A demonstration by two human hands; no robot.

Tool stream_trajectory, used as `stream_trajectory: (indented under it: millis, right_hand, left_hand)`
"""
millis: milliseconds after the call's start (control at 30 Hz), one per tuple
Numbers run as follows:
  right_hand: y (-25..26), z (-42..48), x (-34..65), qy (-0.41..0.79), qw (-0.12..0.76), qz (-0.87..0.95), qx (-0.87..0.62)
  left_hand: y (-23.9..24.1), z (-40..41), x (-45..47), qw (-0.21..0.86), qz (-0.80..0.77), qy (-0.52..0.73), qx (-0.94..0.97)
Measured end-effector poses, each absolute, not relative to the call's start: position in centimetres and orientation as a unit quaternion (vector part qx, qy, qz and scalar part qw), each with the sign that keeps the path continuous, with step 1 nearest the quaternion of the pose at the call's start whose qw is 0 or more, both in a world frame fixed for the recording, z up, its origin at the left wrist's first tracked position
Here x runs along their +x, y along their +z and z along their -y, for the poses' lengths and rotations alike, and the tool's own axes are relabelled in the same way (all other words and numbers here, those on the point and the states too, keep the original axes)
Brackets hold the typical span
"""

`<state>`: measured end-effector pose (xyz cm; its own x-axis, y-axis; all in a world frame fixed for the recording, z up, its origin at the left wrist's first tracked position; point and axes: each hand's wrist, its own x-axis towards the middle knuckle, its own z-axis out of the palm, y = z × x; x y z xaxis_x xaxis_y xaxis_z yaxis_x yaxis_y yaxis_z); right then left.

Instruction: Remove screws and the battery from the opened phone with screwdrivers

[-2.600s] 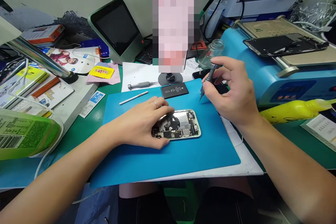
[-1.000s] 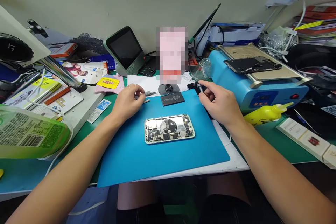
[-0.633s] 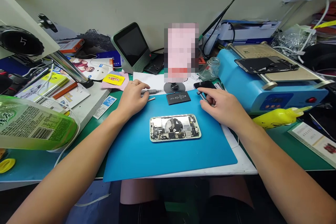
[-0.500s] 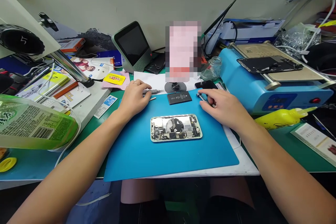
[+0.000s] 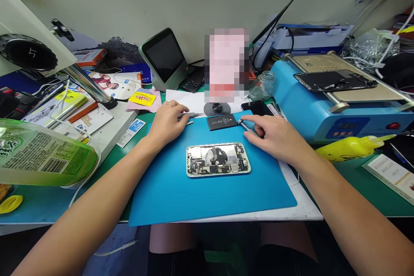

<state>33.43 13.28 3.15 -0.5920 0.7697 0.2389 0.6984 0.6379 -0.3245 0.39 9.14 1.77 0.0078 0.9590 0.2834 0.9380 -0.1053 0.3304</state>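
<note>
An opened phone (image 5: 218, 160) with its circuit boards showing lies flat in the middle of a blue work mat (image 5: 207, 192). A black battery (image 5: 222, 121) lies at the mat's far edge. My left hand (image 5: 167, 121) rests at the mat's far left corner, fingers curled on a grey screwdriver (image 5: 189, 115) next to a thin white stick (image 5: 189, 123). My right hand (image 5: 271, 134) lies right of the battery, fingers closed on a dark metal tool (image 5: 245, 125) whose tip points at the battery.
A blue heating machine (image 5: 326, 110) with a phone frame on top stands at the right, a yellow bottle (image 5: 351, 147) in front of it. A glass jar (image 5: 262, 86), a small screen (image 5: 164, 57) and a phone stand are behind the mat. Books, a lamp arm and a green packet crowd the left.
My left hand left the phone and reached to the screwdriver at the mat's far left. My right hand dropped from above the mat to its far right edge, then slid towards the battery.
</note>
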Motion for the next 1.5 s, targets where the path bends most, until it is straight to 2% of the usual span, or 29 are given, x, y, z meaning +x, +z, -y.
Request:
stream_trajectory:
  millis: [333,533,767,1300,1500]
  right_hand:
    - [3.4,-13.3,34.0,0.048,0.233,0.830,-0.504]
    - [3.1,-13.9,34.3,0.061,0.212,0.827,-0.517]
    - [3.3,-13.8,34.3,0.061,0.239,0.808,-0.534]
    - [4.4,-11.2,33.3,0.048,0.368,0.824,-0.428]
    - [5.1,-4.0,34.1,0.111,0.396,0.833,-0.371]
  left_hand:
    - [1.6,-9.3,0.2,0.026,-0.665,0.220,0.714]
    - [1.4,-9.3,0.2,0.026,-0.664,0.224,0.713]
    - [1.5,-9.3,0.2,0.029,-0.666,0.227,0.710]
    - [1.8,-9.0,0.4,0.025,-0.663,0.229,0.712]
    - [1.6,-9.1,0.2,0.019,-0.664,0.230,0.712]
